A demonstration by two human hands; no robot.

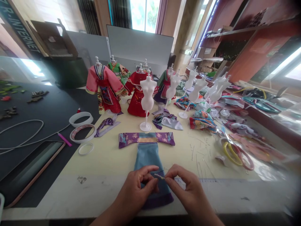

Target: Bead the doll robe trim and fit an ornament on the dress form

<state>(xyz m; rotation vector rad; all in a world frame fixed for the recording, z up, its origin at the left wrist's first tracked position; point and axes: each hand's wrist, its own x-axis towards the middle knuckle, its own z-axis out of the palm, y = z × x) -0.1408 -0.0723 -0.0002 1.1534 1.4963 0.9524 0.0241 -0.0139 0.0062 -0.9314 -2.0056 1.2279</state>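
Note:
A miniature blue dress [147, 157] with purple patterned sleeves, a gold waist band and a purple hem lies flat on the table in front of me. Above its skirt, a short, thin strip of pale beads [160, 176] stretches between my hands. My right hand [185, 185] pinches its right end between thumb and forefinger. At its left end is my left hand [138, 185], thumb and curled fingers closed on the strip, forefinger reaching over it. My hands hide part of the lower skirt. Just beyond the dress stands a bare white mannequin [148, 94].
Dressed mannequins [105, 84] and more bare ones stand at the back. Tape rolls [82, 133] and a purple pen [64, 139] lie left, near a phone-like dark slab [33, 172]. Scissors [237, 152], loose bead strips [197, 163] and fabric scraps [202, 122] lie right.

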